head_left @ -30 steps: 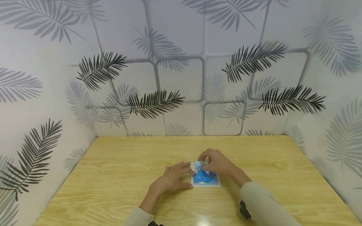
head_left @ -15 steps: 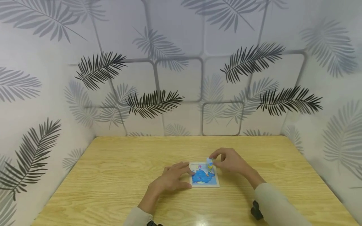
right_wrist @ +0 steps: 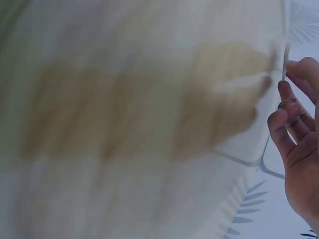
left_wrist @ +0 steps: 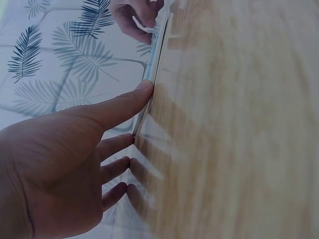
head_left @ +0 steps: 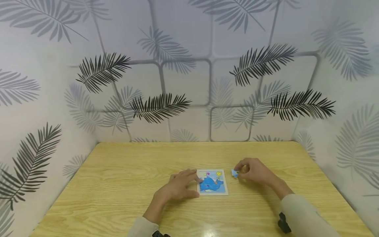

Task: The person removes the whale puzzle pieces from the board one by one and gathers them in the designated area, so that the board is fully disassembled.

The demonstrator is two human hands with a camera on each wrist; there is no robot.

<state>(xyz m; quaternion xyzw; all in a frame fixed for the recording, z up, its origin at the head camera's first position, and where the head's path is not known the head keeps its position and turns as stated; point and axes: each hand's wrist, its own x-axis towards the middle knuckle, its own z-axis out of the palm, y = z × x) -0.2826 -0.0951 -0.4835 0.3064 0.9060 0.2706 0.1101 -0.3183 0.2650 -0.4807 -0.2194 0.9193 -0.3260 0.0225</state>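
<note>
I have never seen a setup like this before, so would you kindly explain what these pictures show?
Gladly. There is no machine here, only a person's two bare hands. The wide picture comes from a camera worn on the head, looking forward and down. The two closer ones come from cameras worn on the wrists, so each looks along one hand and appears turned.

On the wood-grain table lies a flat square puzzle with a blue whale on it. The left hand touches its left side. The right hand pinches a small puzzle piece, apart from the puzzle and to its right.
</note>
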